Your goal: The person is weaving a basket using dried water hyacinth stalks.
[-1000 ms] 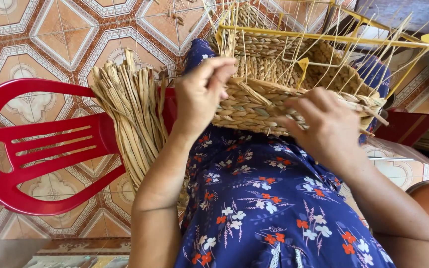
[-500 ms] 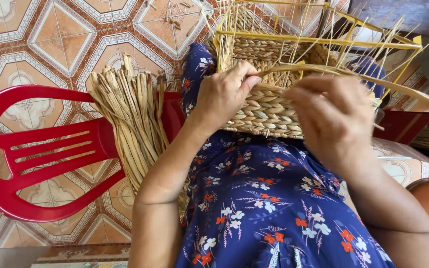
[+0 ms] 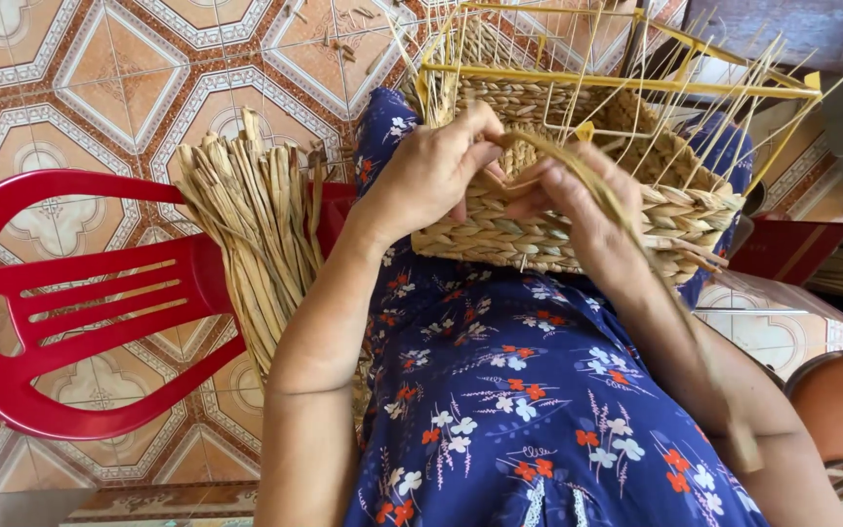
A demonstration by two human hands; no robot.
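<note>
Hands pinching straw strand (image 3: 626, 220) at woven basket (image 3: 578, 229) on lap, left hand (image 3: 436, 171), right hand (image 3: 582, 200), strand trailing toward wearer

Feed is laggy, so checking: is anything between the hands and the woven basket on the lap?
Nothing visible. The left hand and right hand are both already at the basket, fingers pinching a straw strand at its woven wall.

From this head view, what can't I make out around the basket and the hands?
- Basket far side: hidden by its own wall and the yellow frame.
- Where the strand enters the weave: covered by the left hand and right hand.
- Strand's loose end: blurred beside the right arm.
- Red chair: cut off by the left edge.
</note>
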